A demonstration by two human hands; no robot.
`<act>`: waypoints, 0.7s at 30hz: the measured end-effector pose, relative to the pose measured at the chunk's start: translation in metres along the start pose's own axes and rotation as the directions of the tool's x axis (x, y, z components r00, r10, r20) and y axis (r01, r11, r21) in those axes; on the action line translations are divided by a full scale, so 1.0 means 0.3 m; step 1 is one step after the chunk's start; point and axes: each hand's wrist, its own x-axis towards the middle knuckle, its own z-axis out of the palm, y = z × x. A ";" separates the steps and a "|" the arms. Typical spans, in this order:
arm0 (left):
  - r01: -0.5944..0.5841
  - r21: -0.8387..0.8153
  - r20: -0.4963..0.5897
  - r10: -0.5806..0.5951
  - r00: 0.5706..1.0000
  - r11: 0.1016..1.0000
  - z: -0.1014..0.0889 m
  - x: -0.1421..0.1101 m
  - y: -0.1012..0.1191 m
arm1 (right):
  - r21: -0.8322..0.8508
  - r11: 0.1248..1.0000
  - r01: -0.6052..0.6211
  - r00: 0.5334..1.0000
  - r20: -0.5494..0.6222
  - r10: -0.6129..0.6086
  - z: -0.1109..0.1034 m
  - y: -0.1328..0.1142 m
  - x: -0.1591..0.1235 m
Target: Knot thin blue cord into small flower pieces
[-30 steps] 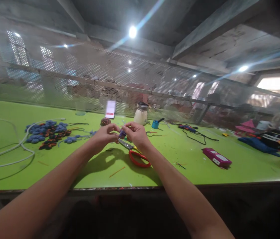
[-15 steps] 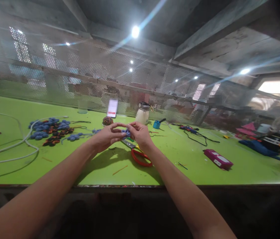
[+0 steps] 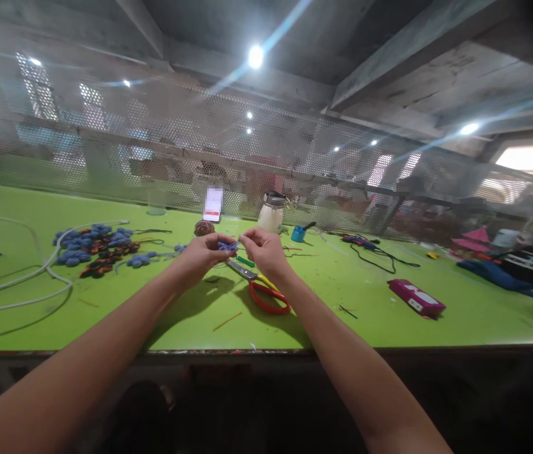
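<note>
Grip of the left hand [image 3: 204,252] pinches a small blue crocheted piece [image 3: 227,246] above the table [image 3: 484,309]; the right hand [image 3: 266,252] has its fingertips pressed together by the piece's right edge, whether on a strand I cannot tell. Half a second ago both hands met around it; now they have parted slightly, so the left seemingly carries it. Scissors [image 3: 247,273] lie below, then a green rod [image 3: 246,260], now more exposed; beyond, a multicoloured yarn ball [image 3: 204,227].

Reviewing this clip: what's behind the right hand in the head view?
Beyond the right hand stands a cream bottle with a dark lid; the hand hides its base. Anything else directly behind the hand is covered and can't be seen.
</note>
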 end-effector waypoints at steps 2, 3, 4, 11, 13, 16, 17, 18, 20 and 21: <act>-0.021 0.055 -0.006 0.021 1.000 0.998 0.002 -0.001 -0.003 | -0.067 0.997 0.033 0.998 0.048 -0.030 -0.002 -0.017 -0.006; -0.030 0.085 -0.007 0.031 1.000 0.996 0.001 0.000 -0.006 | -0.100 0.993 0.055 0.997 0.066 -0.048 -0.003 -0.026 -0.008; -0.039 0.112 -0.006 0.040 0.999 0.993 -0.001 0.002 -0.010 | -0.131 0.988 0.079 0.995 0.076 -0.069 -0.003 -0.035 -0.011; -0.110 0.212 0.039 0.104 0.994 0.971 -0.026 0.021 -0.038 | -0.188 0.966 0.175 0.975 0.170 -0.143 0.002 -0.052 -0.025; -0.123 0.236 0.044 0.116 0.992 0.964 -0.029 0.018 -0.038 | -0.111 0.985 0.135 0.968 0.225 -0.108 0.007 -0.058 -0.032; -0.122 0.246 0.059 0.111 0.992 0.962 -0.025 0.009 -0.029 | 0.076 0.997 0.019 0.945 0.324 -0.043 -0.004 -0.082 -0.035; -0.115 0.248 0.049 0.106 0.993 0.962 -0.022 0.007 -0.025 | 0.144 0.990 -0.008 0.940 0.338 -0.041 -0.015 -0.090 -0.030; -0.106 0.247 0.038 0.100 0.994 0.963 -0.019 0.004 -0.021 | 0.206 0.978 -0.016 0.944 0.326 -0.054 -0.029 -0.094 -0.022; -0.091 0.227 0.023 0.088 0.996 0.970 -0.014 0.003 -0.016 | 0.284 0.959 0.008 0.983 0.172 -0.059 -0.061 -0.087 0.001; -0.088 0.208 0.020 0.086 0.996 0.974 -0.012 0.003 -0.015 | 0.296 0.955 0.010 0.998 0.055 -0.027 -0.077 -0.075 0.013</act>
